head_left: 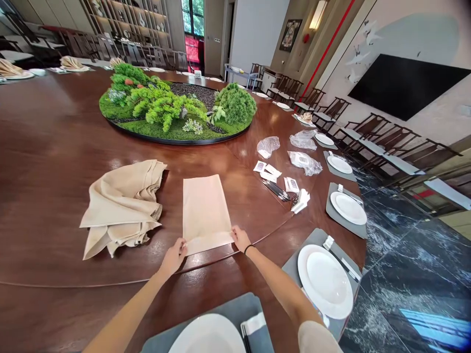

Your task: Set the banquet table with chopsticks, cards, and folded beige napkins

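Observation:
A beige cloth napkin (pixel 204 206) lies flat on the brown table, its near edge turned up into a narrow band. My left hand (pixel 174 258) pinches the near left corner of that band. At the near right corner, my right hand (pixel 241 238), with a dark band on the wrist, has its fingers closed on the fold. To the left rests a loose, crumpled pile of beige napkins (pixel 123 203). Directly in front of me is a white plate (pixel 209 336) on a grey placemat (pixel 243 306), with chopsticks at its right.
Beyond the napkin stands a round miniature garden (pixel 176 110). Clear plastic bags (pixel 304 162), small white packets (pixel 270 171) and dark sticks (pixel 275 190) lie to the right. Place settings with white plates (pixel 326 279) follow the table edge. Wooden chairs (pixel 382 137) line the right wall.

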### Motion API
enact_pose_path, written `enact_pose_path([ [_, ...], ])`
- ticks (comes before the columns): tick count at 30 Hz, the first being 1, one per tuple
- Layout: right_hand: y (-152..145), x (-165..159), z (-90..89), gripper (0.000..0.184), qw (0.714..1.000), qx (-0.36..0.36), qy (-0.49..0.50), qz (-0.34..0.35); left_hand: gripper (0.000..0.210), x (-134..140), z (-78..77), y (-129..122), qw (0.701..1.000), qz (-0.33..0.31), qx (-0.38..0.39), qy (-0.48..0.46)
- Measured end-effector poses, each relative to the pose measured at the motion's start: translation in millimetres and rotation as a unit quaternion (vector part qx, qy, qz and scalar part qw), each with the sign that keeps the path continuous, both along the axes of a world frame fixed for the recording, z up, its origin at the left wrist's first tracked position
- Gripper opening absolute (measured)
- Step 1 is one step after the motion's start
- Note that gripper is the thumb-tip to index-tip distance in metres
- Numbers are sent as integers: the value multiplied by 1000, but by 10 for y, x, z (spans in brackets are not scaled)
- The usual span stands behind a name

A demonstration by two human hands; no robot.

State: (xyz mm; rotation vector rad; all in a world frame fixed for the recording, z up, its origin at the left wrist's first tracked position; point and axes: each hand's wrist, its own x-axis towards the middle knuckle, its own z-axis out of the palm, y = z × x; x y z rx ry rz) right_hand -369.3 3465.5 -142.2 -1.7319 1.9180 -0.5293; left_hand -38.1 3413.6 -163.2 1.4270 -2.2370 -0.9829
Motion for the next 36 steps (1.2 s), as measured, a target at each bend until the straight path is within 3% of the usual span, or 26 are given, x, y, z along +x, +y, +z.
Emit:
enact_pose_path([
  [2,-131,178,95,28,997,13,65,-45,28,-89,40,-122,1000,1,-8,-21],
  [4,-148,463,144,40,991,-26,125,-31,38,-165,82,-180,997,-33,-38,-56],
  [8,100,973,35,57,968,-98,142,183,40,-221,125,-98,981,-80,-103,-141],
  [10,241,977,-76,62,963,-84,137,217,36,-197,129,-16,971,-80,-147,-173],
  [15,395,329,-228,64,974,-50,164,146,32,-115,149,82,948,-68,-224,-218],
  [19,363,-55,-169,59,974,-33,151,169,27,-151,220,49,935,-121,-251,-222],
  [21,301,-91,-117,54,980,-34,117,155,30,-195,264,38,932,-140,-255,-216],
  [27,-17,-32,-71,54,998,-6,-54,-7,39,-357,354,85,927,-181,-258,-205],
  [32,-98,-102,-56,17,998,-22,-51,-18,48,-544,358,121,920,-230,-234,-215],
  [36,-16,-109,69,16,999,-46,-17,-15,58,-648,309,125,915,-244,-210,-243],
])
